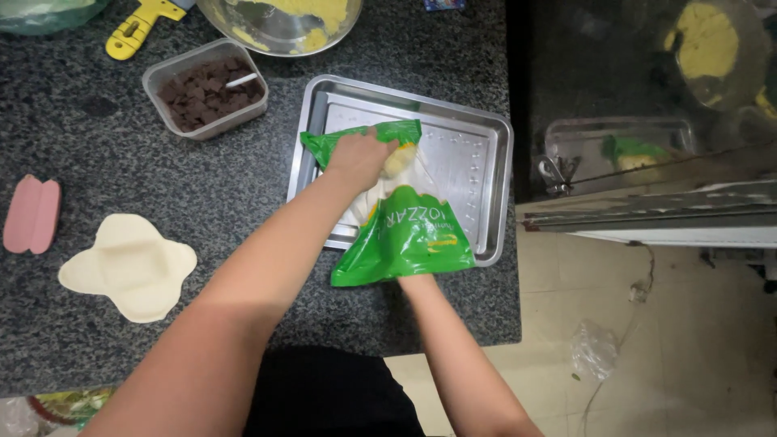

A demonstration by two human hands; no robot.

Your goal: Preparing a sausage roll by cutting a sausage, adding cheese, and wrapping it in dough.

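Note:
A green and clear plastic bag (409, 235) holding a pale yellowish block lies across the front of a metal baking tray (486, 154) on the dark granite counter. My left hand (360, 158) presses down on the bag's upper end, fingers closed over the green plastic and the pale block. My right hand is hidden under the bag's lower end; only its forearm (453, 340) shows, reaching up from the counter's front edge.
A clear tub of brown chunks (206, 87) sits left of the tray. A steel bowl with yellow batter (283, 24) and a yellow-handled tool (142, 26) lie behind. A cream silicone mould (129, 265) and pink object (31, 214) rest at left. Dark glass appliance (647, 97) stands right.

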